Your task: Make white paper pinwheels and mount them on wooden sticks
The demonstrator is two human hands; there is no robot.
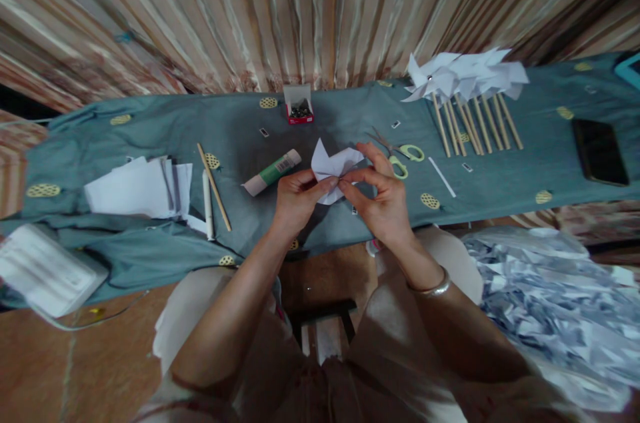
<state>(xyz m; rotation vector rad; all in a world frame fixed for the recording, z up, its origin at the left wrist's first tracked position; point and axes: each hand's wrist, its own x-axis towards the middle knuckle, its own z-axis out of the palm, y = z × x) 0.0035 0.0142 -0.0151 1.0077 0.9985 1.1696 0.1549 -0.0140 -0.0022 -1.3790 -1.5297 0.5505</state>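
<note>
Faces a striped curtain (260, 16) at 12 o'clock, above a desk (225, 123) spread with teal cloth from 9 round to 3. Holds a folded white paper (334, 161) at the centre of the view, just above the near edge of the cloth, with points standing out towards 11 and 1 o'clock. Grips the paper's 8 o'clock side with the left hand (299, 197), thumb laid over towards the middle; pinches close to that middle with the thumb and forefinger of the right hand (377, 193), coming in from 4 o'clock. Appears to be gathering the points to the hub, or fixing that hub; cannot tell whether a pin sits under the fingertips. Calls next, at a guess, for a firm hold from the left and a small, exact press from the right, without creasing the blades. Counting from the paper, shows an open red box (300, 121) of small metal pieces at 11, a green-and-white tube (273, 171) at 9, a wooden stick (214, 186) and a paper stack (135, 187) further out at 9, scissors (393, 148) at 2, and beyond, also at 2, paper pinwheels (455, 76) on sticks, bunched side by side.
</note>
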